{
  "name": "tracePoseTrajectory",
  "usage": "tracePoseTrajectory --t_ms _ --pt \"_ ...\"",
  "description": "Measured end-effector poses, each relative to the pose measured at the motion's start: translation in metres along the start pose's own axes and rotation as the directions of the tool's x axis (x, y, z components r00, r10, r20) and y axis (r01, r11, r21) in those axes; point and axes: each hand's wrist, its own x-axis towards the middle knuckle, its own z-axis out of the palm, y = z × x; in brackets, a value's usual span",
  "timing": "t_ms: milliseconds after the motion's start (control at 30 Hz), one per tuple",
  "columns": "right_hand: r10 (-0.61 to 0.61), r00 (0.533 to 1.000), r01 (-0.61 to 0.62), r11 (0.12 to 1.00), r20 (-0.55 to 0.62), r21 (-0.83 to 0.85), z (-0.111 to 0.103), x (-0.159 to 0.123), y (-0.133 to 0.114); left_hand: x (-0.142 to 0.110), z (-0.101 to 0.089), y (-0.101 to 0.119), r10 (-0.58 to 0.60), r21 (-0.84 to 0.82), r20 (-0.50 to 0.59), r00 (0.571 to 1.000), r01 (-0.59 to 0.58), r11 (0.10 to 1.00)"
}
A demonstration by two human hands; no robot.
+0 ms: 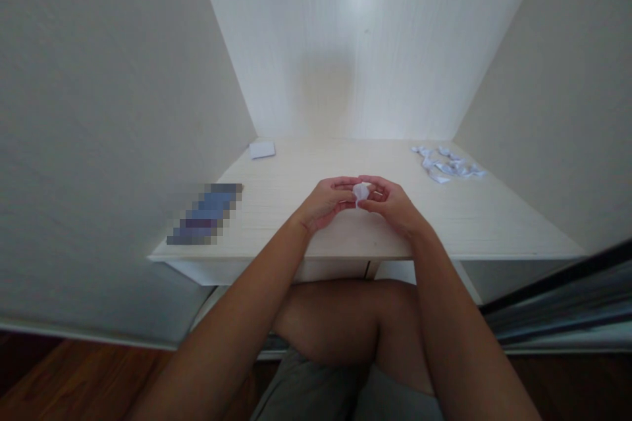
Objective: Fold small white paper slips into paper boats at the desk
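Observation:
Between my two hands, just above the pale desk (291, 237), is a small folded piece of white paper (361, 192). My left hand (332, 202) pinches its left side, fingers curled toward the middle. From the other side my right hand (388, 202) grips it with thumb and fingers closed. The fingertips of both hands meet around the paper and hide part of it, so its exact folded shape is hard to make out.
Several folded white paper pieces (447, 164) lie at the back right of the desk. A small white stack of paper (262, 149) sits at the back left. Nearer on the left lies a pixelated flat object (205, 214). Walls enclose the desk on the left, right and back.

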Motion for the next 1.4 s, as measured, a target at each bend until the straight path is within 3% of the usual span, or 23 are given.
tracePoseTrajectory --t_ms 133,267,400,500,667,800,1400 --pt "-0.061 0.998 0.051 0.97 -0.032 -0.238 -0.001 0.002 0.002 -0.002 0.004 0.001 0.038 0.041 -0.033 0.999 -0.037 0.998" --pt "-0.184 0.98 0.122 0.844 -0.07 -0.522 0.002 0.002 0.002 -0.001 0.006 0.001 0.068 0.061 -0.064 0.996 -0.064 0.996" --pt "-0.297 0.954 0.196 0.721 -0.04 -0.665 0.007 0.0 -0.004 0.0 0.005 0.001 0.073 0.04 -0.072 0.995 -0.071 0.997" --pt "-0.348 0.937 0.234 0.694 -0.033 -0.681 0.009 0.001 -0.005 0.0 0.004 0.003 0.065 0.002 -0.07 0.995 -0.065 0.998" --pt "-0.312 0.946 0.216 0.806 -0.085 -0.551 0.005 0.006 0.004 -0.001 0.002 0.005 0.055 -0.056 -0.064 0.996 -0.058 0.997" --pt "-0.299 0.952 0.219 0.819 -0.068 -0.53 0.004 0.006 0.007 0.0 0.001 0.004 0.056 -0.062 -0.054 0.997 -0.059 0.996" --pt "-0.42 0.906 0.208 0.544 -0.049 -0.813 0.019 0.002 -0.008 0.002 0.001 0.001 0.085 -0.078 -0.109 0.99 -0.093 0.993"
